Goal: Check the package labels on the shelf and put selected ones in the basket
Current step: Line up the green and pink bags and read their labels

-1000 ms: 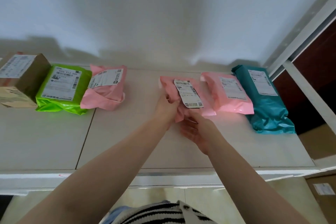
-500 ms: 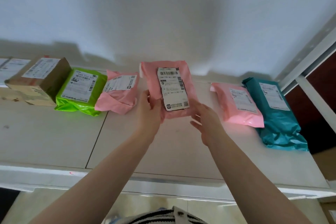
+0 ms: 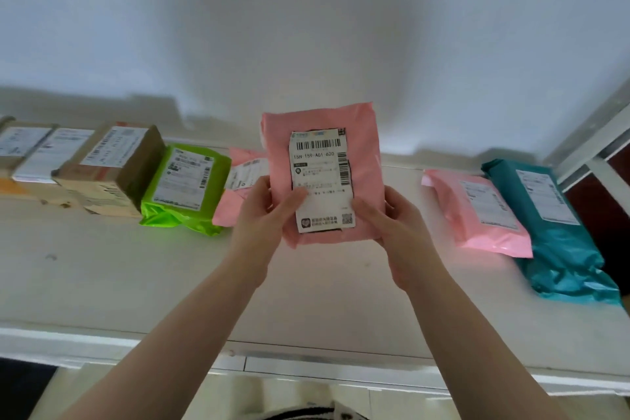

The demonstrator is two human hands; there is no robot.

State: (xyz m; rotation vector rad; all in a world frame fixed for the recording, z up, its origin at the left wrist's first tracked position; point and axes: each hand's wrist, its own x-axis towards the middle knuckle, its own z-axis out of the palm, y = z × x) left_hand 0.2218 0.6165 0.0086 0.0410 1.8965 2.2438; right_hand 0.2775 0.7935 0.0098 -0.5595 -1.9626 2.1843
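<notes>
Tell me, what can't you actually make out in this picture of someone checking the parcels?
Head view only:
- Basket: nowhere in frame, so its place is unknown.
- Held pink package: small print on its label is blurred; the left hand and right hand cover the lower edges.
- Second pink package: mostly hidden behind the held one.
- Boxes at far left: cut by the frame edge.
- Green package and teal package: labels too small to read.

Held mailer point(image 3: 364, 160): pink, white label point(image 3: 320, 181) with black barcode. Shelf point(image 3: 102, 283): white. Other mailers: lime green point(image 3: 185, 187), pink point(image 3: 477, 215), teal point(image 3: 559, 235). Boxes point(image 3: 116, 167): brown.
</notes>
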